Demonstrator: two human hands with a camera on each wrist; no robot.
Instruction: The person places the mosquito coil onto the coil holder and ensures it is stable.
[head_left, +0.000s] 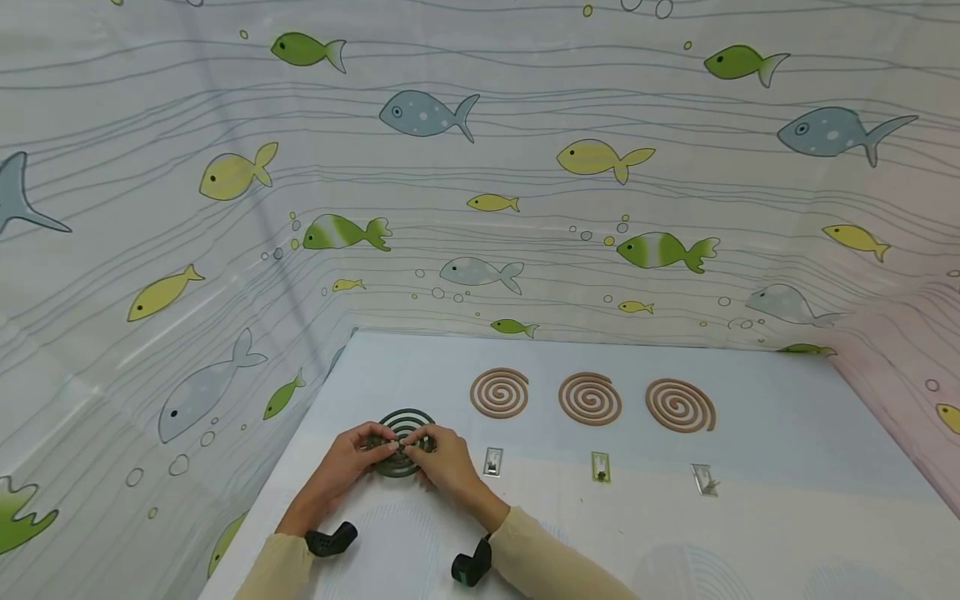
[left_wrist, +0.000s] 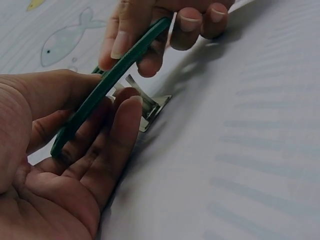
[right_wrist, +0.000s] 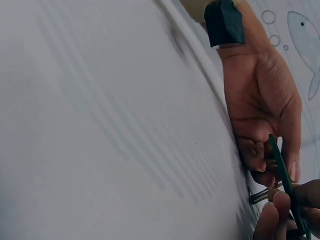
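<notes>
Head view: your left hand [head_left: 352,458] and right hand [head_left: 448,462] meet over the middle of the green coil [head_left: 406,420], thumb and forefinger of each drawn together at its centre. The coil is round, so its flat face, rather than any long axis, is what you have to mind. Three brown coils [head_left: 499,393] lie beyond your right hand, farther up the table [head_left: 570,542].

Left wrist view: you see the green coil edge-on, pinched by both hands, thumbs and fingers on opposite faces. Below it, on the table side, the metal stand [left_wrist: 152,107] points its raised strip up toward the coil's underside. The coil runs roughly parallel to the stand's base; that strip-to-centre line is, I judge, what matters. A left fingertip sits beside the strip; you cannot tell whether it touches.

Right wrist view: the coil's edge stands between both sets of fingers, the stand just beside it. Neither hand is clearly nearer, and whether the strip enters the coil is hidden.
</notes>
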